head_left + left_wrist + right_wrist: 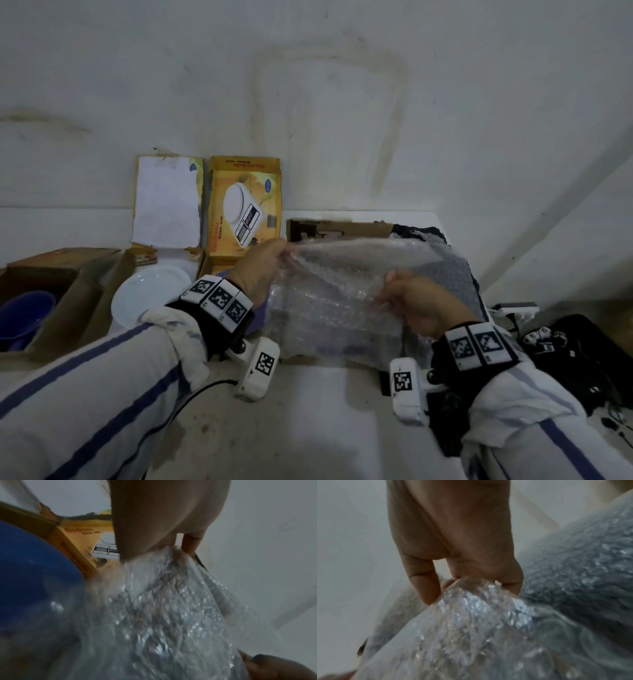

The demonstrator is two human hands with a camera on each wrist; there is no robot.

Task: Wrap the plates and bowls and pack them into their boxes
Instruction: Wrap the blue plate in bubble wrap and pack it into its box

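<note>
A clear sheet of bubble wrap [339, 291] hangs lifted over the middle of the table. My left hand [265, 265] pinches its upper left corner, and the pinch on the bubble wrap [171, 601] shows in the left wrist view. My right hand [407, 301] pinches its right edge, fingers curled on the bubble wrap [471, 615]. A white plate [150, 293] lies on the table to the left. A blue bowl [25, 318] sits inside an open cardboard box [78, 291] at far left. Another blue bowl [34, 574] lies under the sheet's left side.
Two yellow kitchen-scale boxes [245, 205] lean on the wall behind. An open brown box [339, 228] stands beyond the sheet, with more bubble wrap [452, 270] on dark material to its right. Black gear and cables [575, 356] lie at far right.
</note>
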